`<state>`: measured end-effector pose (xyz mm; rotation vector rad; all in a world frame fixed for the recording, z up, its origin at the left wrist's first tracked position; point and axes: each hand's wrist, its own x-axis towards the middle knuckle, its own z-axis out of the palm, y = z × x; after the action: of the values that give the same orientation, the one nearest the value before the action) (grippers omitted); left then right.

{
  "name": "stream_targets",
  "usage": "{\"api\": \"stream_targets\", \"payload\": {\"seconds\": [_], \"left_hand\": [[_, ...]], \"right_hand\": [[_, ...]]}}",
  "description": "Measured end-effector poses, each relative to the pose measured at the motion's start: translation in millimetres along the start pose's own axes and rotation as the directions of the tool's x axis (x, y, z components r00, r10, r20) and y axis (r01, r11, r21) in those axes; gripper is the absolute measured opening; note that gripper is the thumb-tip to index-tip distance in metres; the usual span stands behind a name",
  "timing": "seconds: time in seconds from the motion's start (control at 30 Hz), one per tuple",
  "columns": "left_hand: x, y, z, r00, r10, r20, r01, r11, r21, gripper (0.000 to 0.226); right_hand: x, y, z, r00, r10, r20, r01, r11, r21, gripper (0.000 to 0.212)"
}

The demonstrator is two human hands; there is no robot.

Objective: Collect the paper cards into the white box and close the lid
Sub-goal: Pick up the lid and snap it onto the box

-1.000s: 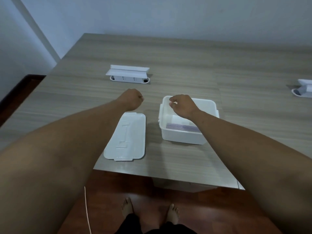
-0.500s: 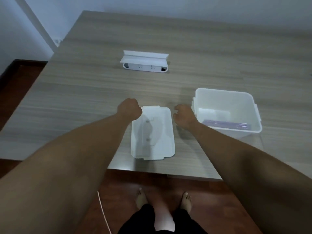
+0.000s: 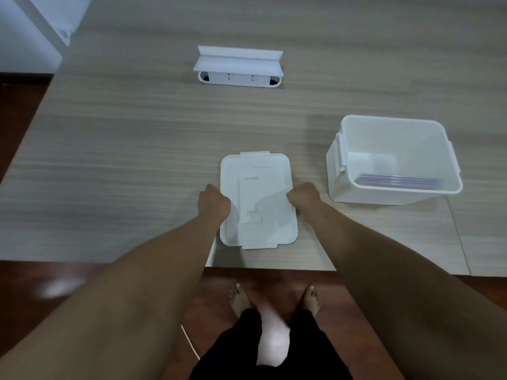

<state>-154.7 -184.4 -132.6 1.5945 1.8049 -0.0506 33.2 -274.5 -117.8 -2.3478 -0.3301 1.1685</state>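
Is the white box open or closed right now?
Open. The white box has no cover; you can see the paper cards inside. Its lid lies flat on the table beside it.

A pale wood-grain table (image 3: 137, 149) fills most of the view. On it, toward the far side, sits a white plastic socket box with its flap raised (image 3: 239, 67). Below the table's near edge lies dark reddish wooden floor (image 3: 24, 281).
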Motion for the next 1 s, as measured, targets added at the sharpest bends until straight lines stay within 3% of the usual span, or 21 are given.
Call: {"api": "stream_targets", "payload": {"seconds": [0.13, 0.3, 0.43, 0.5, 0.6, 0.7, 0.83, 0.93, 1.0], "left_hand": [[6.9, 14.2, -24.5, 0.991, 0.105, -0.087, -0.113, 0.989, -0.100, 0.023], [6.3, 73.1, -77.9, 0.934, 0.273, -0.229, -0.318, 0.929, -0.190, 0.025], [-12.1, 128.8, -118.3, 0.768, 0.569, -0.294, -0.597, 0.802, -0.009, 0.028], [-26.4, 149.3, -130.8, 0.642, 0.713, -0.282, -0.731, 0.680, 0.056, 0.027], [-42.4, 169.0, -133.6, 0.423, 0.885, -0.195, -0.882, 0.451, 0.134, 0.034], [-67.6, 197.3, -130.4, 0.240, 0.964, -0.112, -0.958, 0.254, 0.136, 0.039], [-98.8, 234.9, -120.2, 0.140, 0.989, -0.054, -0.983, 0.145, 0.111, 0.048], [-123.1, 268.5, -104.9, 0.019, 0.997, -0.074, -0.986, 0.031, 0.166, 0.027], [-139.3, 289.2, -94.7, 0.020, 0.992, -0.126, -0.988, 0.039, 0.151, 0.015]], "right_hand": [[-5.6, -18.7, -12.4, 1.000, -0.005, -0.010, 0.006, 0.992, 0.127, 0.021], [-29.0, -82.6, -56.8, 0.992, -0.083, -0.092, 0.106, 0.955, 0.278, 0.011], [-41.8, -129.6, -116.3, 0.980, -0.058, -0.189, 0.141, 0.876, 0.462, 0.017], [-53.5, -143.1, -148.7, 0.979, -0.061, -0.193, 0.164, 0.799, 0.579, 0.014], [-64.0, -149.3, -188.5, 0.980, -0.033, -0.195, 0.162, 0.703, 0.693, 0.027], [-75.7, -144.1, -233.4, 0.975, -0.075, -0.207, 0.209, 0.606, 0.768, 0.032], [-87.0, -126.7, -280.6, 0.966, -0.118, -0.232, 0.259, 0.524, 0.812, 0.026], [-92.3, -105.6, -316.0, 0.961, -0.164, -0.224, 0.275, 0.459, 0.845, 0.016], [-92.7, -93.3, -333.7, 0.960, -0.194, -0.201, 0.267, 0.425, 0.865, 0.019]]}}
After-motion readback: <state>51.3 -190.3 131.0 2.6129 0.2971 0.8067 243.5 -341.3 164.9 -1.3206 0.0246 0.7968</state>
